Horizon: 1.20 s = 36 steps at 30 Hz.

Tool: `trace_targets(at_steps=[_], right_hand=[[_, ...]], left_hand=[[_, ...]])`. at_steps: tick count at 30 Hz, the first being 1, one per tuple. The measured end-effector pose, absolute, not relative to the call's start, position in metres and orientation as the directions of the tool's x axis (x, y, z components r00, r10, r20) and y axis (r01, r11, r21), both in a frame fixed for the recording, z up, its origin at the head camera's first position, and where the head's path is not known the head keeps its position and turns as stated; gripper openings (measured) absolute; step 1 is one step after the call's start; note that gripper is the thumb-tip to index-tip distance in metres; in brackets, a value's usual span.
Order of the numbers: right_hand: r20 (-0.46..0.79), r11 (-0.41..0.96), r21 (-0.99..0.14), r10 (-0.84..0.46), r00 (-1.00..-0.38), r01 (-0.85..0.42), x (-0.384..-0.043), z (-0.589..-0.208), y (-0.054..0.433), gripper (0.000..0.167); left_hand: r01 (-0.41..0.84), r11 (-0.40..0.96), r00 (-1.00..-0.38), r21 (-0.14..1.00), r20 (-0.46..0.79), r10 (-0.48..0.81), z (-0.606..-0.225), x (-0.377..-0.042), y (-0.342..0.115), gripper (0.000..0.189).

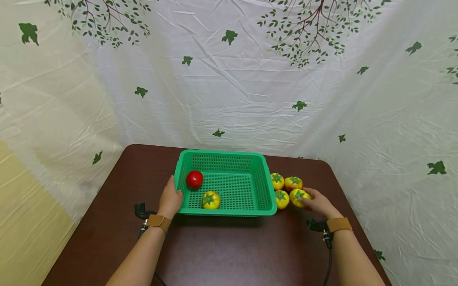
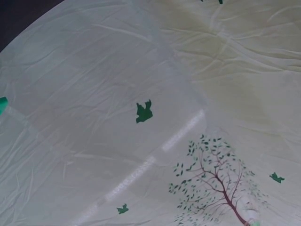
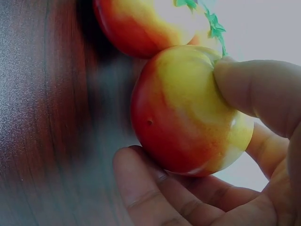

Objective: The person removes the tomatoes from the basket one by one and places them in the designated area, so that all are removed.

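Note:
My left hand (image 1: 169, 200) holds the left rim of a green plastic basket (image 1: 229, 212), its thumb at the near corner. Inside the basket are a shiny red ball-like fruit (image 1: 195, 180), its kind not clear, and a yellow tomato (image 1: 211, 200) with a green leafy top. To the right of the basket, my right hand (image 1: 319, 203) grips a yellow-and-red tomato (image 3: 188, 113) between thumb and curled fingers. Three similar tomatoes (image 1: 294, 183) sit close by, against the basket's right side. In the right wrist view one neighbouring tomato (image 3: 141, 23) overlaps the held one.
The dark brown table (image 1: 222, 254) has a rounded far edge behind the basket. A white cloth (image 1: 214, 87) with green leaf prints hangs around it. Each wrist wears a brown strap (image 1: 339, 224) with a small black camera (image 1: 316, 225) and a cable.

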State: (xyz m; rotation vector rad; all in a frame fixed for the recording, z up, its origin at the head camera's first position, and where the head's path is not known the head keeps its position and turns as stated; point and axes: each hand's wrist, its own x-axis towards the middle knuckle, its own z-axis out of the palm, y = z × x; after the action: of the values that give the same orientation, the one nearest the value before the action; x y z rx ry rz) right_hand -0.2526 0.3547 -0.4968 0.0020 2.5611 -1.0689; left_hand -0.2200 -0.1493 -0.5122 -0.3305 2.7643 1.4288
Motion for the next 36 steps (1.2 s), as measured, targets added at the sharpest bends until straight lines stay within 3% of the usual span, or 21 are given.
trace_targets(at_steps=[36], right_hand=[[-0.423, 0.689, -0.665, -0.03, -0.906, 0.288, -0.266, -0.518, 0.358, 0.073]], left_hand=[[-0.189, 0.56, -0.977, 0.807, -0.1, -0.186, -0.515, -0.221, -0.149, 0.068]])
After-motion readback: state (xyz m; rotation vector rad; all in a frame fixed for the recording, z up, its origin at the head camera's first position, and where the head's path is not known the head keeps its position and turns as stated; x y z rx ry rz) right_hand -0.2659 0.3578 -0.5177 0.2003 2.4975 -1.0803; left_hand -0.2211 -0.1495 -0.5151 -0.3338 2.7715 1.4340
